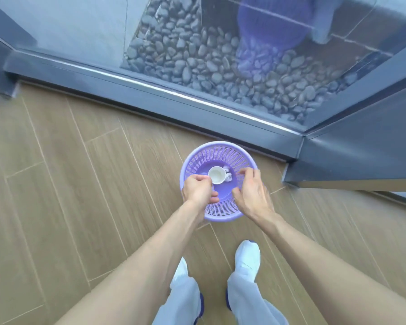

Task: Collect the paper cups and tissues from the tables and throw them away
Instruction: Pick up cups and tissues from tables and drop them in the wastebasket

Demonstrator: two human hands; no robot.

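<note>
- Wood-look plank floor (80, 184); dark-framed glass (244, 55) over pebbles.
- Purple basket (220, 146) on floor holds paper cup (216, 175) and crumpled tissues (227, 176).
- Left hand (198, 190) curled, apparently pinching the cup's rim.
- Right hand (252, 193) spread, empty.

1. Basket (220, 213): lilac, slotted lattice walls.
2. Cup (217, 175): white.
3. Tissues (227, 176): white.
4. Floor (80, 172): tan wood-grain planks, pale seams.
5. Frame (150, 90): dark grey.
6. Pebbles (220, 66): grey.
7. Shoes (247, 256): white.
</note>
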